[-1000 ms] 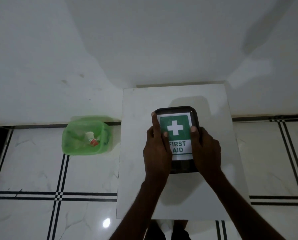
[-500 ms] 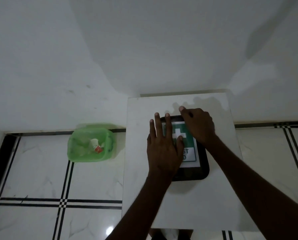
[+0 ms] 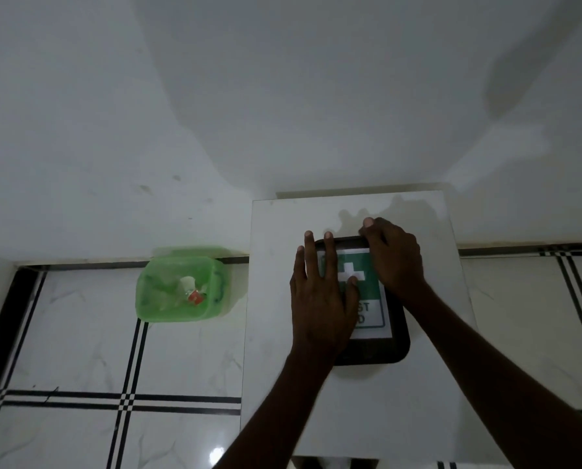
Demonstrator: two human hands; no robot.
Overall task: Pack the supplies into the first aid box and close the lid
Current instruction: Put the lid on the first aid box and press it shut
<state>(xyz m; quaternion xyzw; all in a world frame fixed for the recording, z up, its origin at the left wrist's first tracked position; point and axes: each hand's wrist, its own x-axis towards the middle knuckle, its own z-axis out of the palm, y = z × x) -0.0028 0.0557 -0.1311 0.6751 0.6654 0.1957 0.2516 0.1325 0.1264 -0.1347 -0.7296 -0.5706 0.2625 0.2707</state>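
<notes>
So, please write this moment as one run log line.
left hand: flat on first aid box lid | right hand: gripping lid's far edge | green container: on floor

The white table (image 3: 414, 401) is bare on its near half and along its left strip, so there is open room to come in from the front or the left. The middle is taken by the first aid box (image 3: 389, 346), lid down, with the left hand (image 3: 320, 299) spread flat over its left side and the right hand (image 3: 392, 255) curled on its far right corner. Behind the table the wall (image 3: 282, 96) stands close, shutting off the far side. Left of the table, on the floor (image 3: 79, 333), a green tub (image 3: 161, 313) sits just beside the table's edge.
</notes>
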